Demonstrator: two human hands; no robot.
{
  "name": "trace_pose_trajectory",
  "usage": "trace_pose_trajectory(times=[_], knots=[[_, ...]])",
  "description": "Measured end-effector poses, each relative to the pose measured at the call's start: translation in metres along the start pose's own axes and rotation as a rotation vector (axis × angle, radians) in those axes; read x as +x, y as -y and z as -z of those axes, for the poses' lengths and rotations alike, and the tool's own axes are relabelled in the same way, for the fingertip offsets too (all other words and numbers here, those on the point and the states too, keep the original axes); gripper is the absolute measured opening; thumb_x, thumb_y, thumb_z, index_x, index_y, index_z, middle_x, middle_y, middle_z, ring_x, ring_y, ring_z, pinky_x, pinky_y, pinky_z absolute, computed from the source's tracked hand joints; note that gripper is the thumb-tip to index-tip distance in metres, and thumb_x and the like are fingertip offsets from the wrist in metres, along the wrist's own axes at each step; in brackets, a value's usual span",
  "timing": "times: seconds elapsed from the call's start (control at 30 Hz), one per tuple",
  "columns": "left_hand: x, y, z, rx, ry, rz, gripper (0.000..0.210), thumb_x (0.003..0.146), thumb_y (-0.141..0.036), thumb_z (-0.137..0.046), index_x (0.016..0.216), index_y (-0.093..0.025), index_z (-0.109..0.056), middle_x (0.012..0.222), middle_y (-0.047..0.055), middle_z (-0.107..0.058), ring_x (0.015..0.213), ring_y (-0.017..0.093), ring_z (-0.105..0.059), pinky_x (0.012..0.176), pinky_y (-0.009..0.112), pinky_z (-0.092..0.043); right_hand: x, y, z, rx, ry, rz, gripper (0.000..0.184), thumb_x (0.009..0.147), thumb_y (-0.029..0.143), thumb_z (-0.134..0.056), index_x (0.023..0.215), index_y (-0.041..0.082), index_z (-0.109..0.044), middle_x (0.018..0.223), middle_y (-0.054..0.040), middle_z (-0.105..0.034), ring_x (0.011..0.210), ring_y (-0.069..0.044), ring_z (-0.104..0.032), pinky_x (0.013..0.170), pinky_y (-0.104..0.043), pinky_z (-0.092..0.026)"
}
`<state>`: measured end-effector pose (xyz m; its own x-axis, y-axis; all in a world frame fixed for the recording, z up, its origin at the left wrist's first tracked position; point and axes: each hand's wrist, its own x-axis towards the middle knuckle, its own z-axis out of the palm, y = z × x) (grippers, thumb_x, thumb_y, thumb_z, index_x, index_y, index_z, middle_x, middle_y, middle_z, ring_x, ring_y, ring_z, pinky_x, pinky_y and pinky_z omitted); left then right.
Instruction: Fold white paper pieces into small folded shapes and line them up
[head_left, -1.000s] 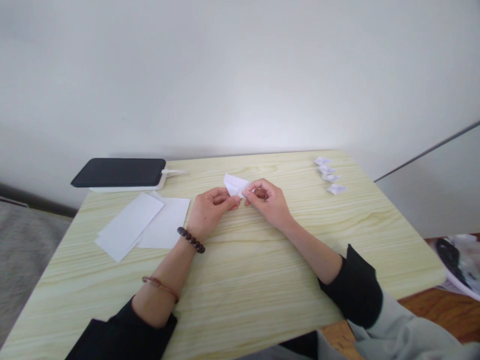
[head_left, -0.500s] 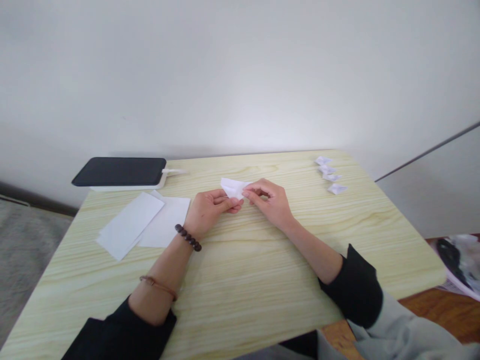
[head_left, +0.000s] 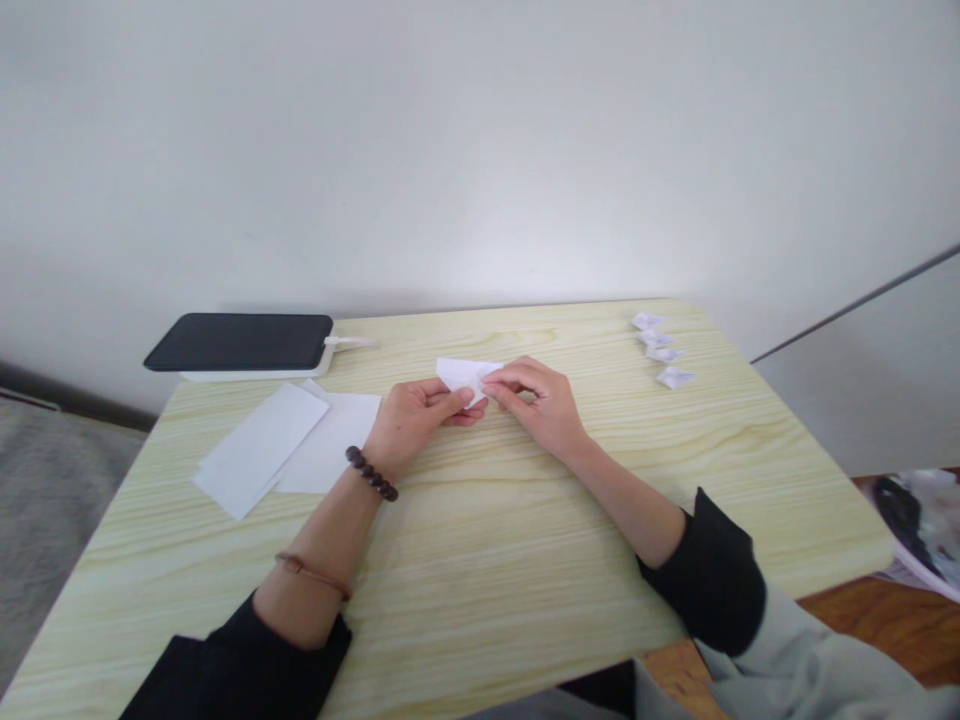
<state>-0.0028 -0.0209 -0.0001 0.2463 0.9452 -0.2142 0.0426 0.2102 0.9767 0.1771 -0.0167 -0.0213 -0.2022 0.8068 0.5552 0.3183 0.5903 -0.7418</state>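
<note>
A small white folded paper [head_left: 466,373], roughly triangular with its long edge at the top, is held between my two hands above the middle of the table. My left hand [head_left: 420,413] grips its left and lower part, thumb in front and fingers behind. On the right side, my right hand [head_left: 541,403] pinches the paper between thumb and fingertips. Part of the paper is hidden by the fingers. Several small folded paper pieces [head_left: 675,377], pointed at the ends, lie in a row at the table's back right.
White paper sheets [head_left: 259,450] lie overlapping left of my left hand. Behind them a black phone [head_left: 240,342] rests on a white box with a white cable [head_left: 351,342] at its right end. The wood-patterned table [head_left: 487,580] stands against a white wall [head_left: 480,150].
The folded paper has shifted slightly left and turned, so its top edge lies more level. My left thumb has moved a little left on it. My right hand keeps its pinch.
</note>
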Motion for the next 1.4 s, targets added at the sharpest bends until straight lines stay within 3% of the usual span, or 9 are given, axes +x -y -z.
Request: trace_pose_trajectory(times=[0.33, 0.5, 0.7, 1.07, 1.4], knots=[[0.0003, 0.0004, 0.0036, -0.004, 0.067, 0.016, 0.029, 0.066, -0.036, -0.077, 0.086, -0.016, -0.073, 0.083, 0.004, -0.075, 0.078, 0.018, -0.070, 0.075, 0.027, -0.056, -0.0001, 0.0011, -0.0014, -0.015, -0.018, 0.023, 0.011, 0.084, 0.027, -0.063, 0.085, 0.021, -0.072, 0.081, -0.0036, -0.067, 0.071, -0.012, -0.061, 0.061, -0.024, -0.051], [0.0001, 0.0003, 0.0040, 0.043, 0.071, -0.005, 0.025, 0.067, -0.037, -0.076, 0.082, -0.017, -0.074, 0.081, 0.003, -0.075, 0.079, 0.019, -0.070, 0.077, 0.027, -0.055, -0.0015, -0.0007, -0.0025, 0.100, 0.012, -0.084, 0.014, 0.083, 0.031, -0.063, 0.089, 0.021, -0.071, 0.087, -0.0036, -0.068, 0.066, -0.010, -0.063, 0.059, -0.022, -0.052], [0.0008, 0.0013, 0.0052, 0.070, 0.075, -0.024, 0.030, 0.066, -0.040, -0.075, 0.083, -0.015, -0.073, 0.082, 0.004, -0.075, 0.081, 0.020, -0.069, 0.078, 0.029, -0.054, -0.0034, -0.0019, -0.0034, 0.203, 0.028, -0.259, 0.022, 0.078, 0.033, -0.068, 0.096, 0.022, -0.066, 0.077, 0.0015, -0.066, 0.058, -0.009, -0.065, 0.056, -0.020, -0.051], [-0.0001, -0.0028, 0.0018, 0.210, 0.081, -0.075, 0.024, 0.072, -0.038, -0.069, 0.077, -0.014, -0.071, 0.077, 0.004, -0.074, 0.075, 0.019, -0.069, 0.073, 0.028, -0.055, -0.0011, 0.0009, -0.0078, 0.372, -0.057, -0.377, 0.043, 0.070, 0.036, -0.074, 0.105, 0.021, -0.053, 0.065, 0.0077, -0.057, 0.051, -0.008, -0.060, 0.051, -0.020, -0.049], [-0.0009, -0.0033, 0.0013, 0.273, 0.053, -0.060, 0.026, 0.073, -0.040, -0.068, 0.078, -0.015, -0.072, 0.077, 0.004, -0.074, 0.075, 0.019, -0.068, 0.072, 0.026, -0.053, -0.0018, -0.0040, -0.0097, 0.379, -0.060, -0.376, 0.040, 0.071, 0.035, -0.072, 0.103, 0.020, -0.054, 0.063, 0.0079, -0.055, 0.051, -0.008, -0.059, 0.052, -0.021, -0.050]])
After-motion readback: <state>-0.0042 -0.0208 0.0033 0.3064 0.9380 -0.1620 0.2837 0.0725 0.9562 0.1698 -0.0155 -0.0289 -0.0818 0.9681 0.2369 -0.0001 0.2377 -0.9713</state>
